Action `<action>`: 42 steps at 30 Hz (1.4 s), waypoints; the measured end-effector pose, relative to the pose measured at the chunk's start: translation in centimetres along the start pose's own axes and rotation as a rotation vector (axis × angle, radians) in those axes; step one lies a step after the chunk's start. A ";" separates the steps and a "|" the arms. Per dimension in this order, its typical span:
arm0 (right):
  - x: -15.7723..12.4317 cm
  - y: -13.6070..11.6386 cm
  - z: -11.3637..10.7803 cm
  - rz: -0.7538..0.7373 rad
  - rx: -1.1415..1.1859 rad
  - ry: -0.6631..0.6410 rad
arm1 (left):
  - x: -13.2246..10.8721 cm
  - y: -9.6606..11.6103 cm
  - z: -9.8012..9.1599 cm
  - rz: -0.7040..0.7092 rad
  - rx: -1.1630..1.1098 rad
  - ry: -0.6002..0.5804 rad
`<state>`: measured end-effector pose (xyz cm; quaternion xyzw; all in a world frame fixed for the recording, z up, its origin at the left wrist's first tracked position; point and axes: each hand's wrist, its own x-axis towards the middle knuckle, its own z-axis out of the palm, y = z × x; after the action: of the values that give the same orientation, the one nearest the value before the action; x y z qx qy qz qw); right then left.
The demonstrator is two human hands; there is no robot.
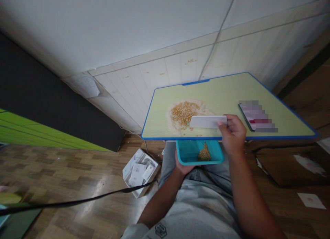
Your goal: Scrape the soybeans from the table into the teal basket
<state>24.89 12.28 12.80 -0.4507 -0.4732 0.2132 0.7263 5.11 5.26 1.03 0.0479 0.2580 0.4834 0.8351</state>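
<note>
My right hand (232,133) is closed on a flat white card-like scraper (207,121), held edge-down on the small green table (227,91) with a blue rim. Just beyond the scraper lies a pile of yellow beans mixed with pale rice (183,112). My left hand (183,167) grips a teal tray (192,151) from underneath, holding it just below the table's near edge. A small heap of yellow beans (204,154) sits in the tray.
A phone (256,117) lies on the table to the right of my right hand. On the wooden floor, an open white box (140,170) sits at left and cardboard (286,166) with paper scraps at right. A black strap (77,200) crosses the floor.
</note>
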 end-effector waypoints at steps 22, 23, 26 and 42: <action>-0.2 -0.6 -0.3 0.102 0.040 -0.094 | -0.9 0.4 3.0 0.050 -0.032 0.006; -0.2 -0.6 -0.2 0.106 0.038 -0.095 | -0.8 0.4 2.9 0.050 -0.030 -0.014; -0.2 -0.7 -0.2 0.109 0.034 -0.093 | -0.7 0.3 2.1 0.016 -0.020 -0.041; -1.0 -0.6 0.9 0.056 0.040 -0.180 | -0.8 0.2 3.5 0.057 0.023 0.028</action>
<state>23.60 11.65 12.99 -0.4283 -0.5196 0.2824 0.6833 6.32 5.25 4.38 0.0582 0.2738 0.5045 0.8168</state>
